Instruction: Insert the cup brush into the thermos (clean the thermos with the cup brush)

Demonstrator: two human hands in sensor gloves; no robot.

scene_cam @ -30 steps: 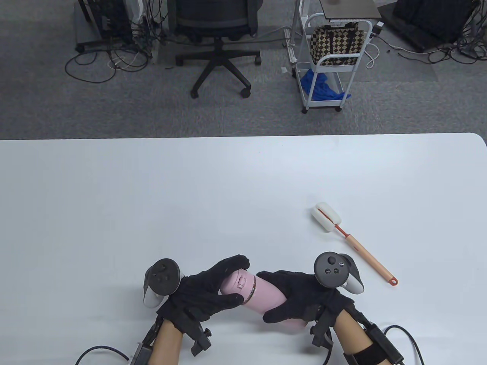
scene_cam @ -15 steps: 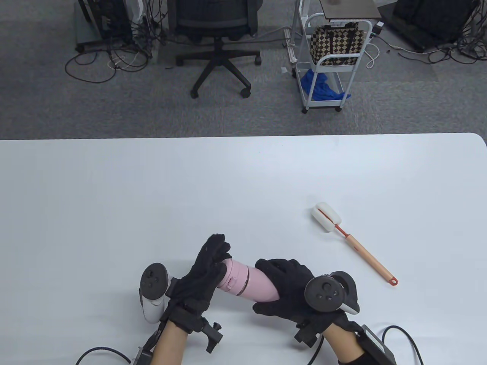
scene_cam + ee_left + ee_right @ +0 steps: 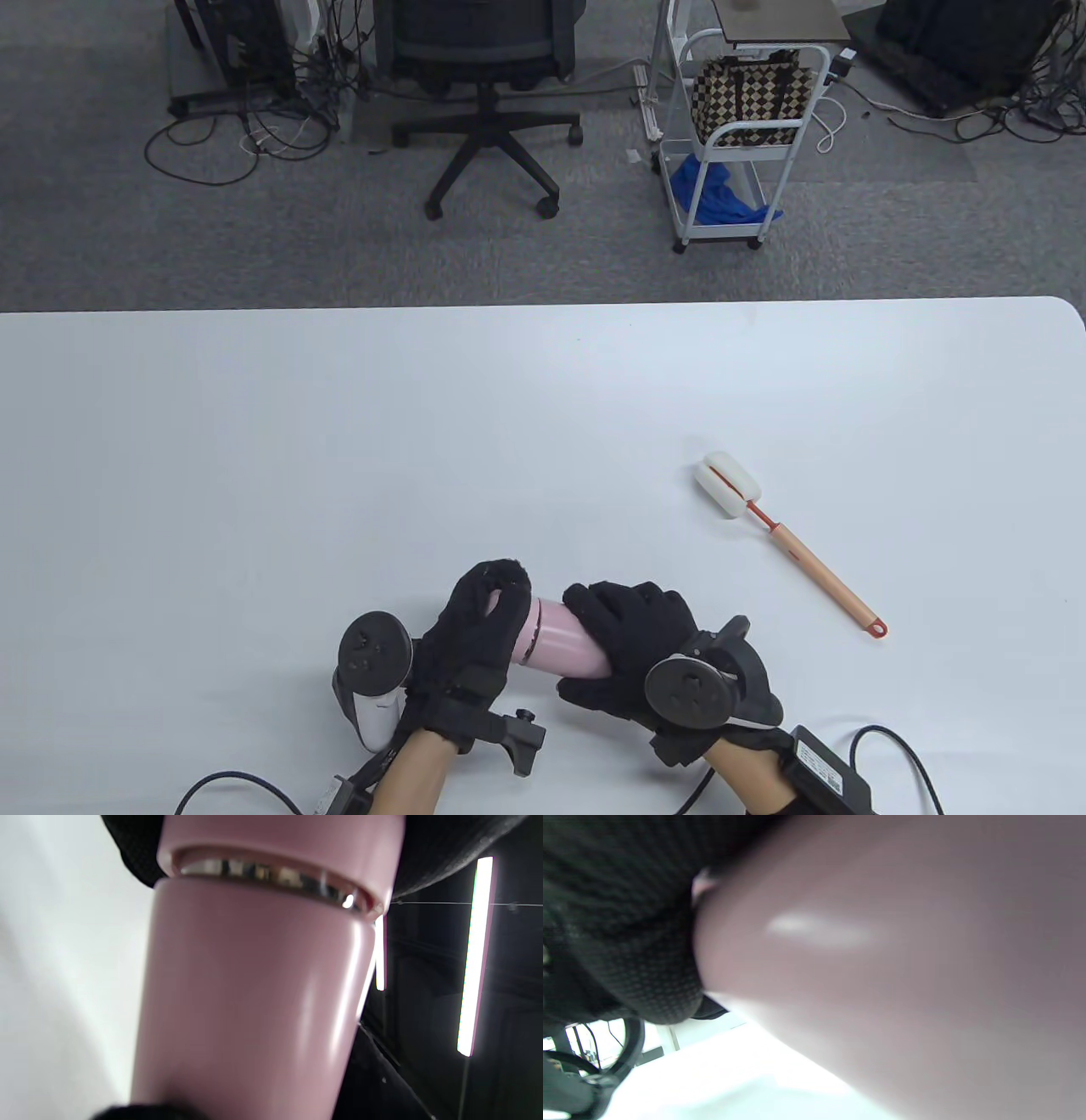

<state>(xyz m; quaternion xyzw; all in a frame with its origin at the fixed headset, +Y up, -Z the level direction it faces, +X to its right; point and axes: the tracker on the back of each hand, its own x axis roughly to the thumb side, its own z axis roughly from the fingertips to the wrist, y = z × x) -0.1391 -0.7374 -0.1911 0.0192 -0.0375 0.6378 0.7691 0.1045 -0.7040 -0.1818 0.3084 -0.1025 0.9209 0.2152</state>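
A pink thermos is held on its side just above the table near the front edge, lid end to the left. My left hand wraps over its lid, and my right hand grips its body. In the left wrist view the pink thermos body fills the frame, with a metal ring showing in the seam below the lid. The right wrist view shows the blurred thermos body against my glove. The cup brush, with a white sponge head and an orange handle, lies on the table to the right, apart from both hands.
The white table spreads out behind the hands. Beyond its far edge stand an office chair and a white cart on grey carpet. Cables trail from both wrists at the front edge.
My left hand has turned around the lid end and now covers it. My right wrist has rolled, its tracker moving down and left. The thermos has stayed at about the same place. The brush has not moved.
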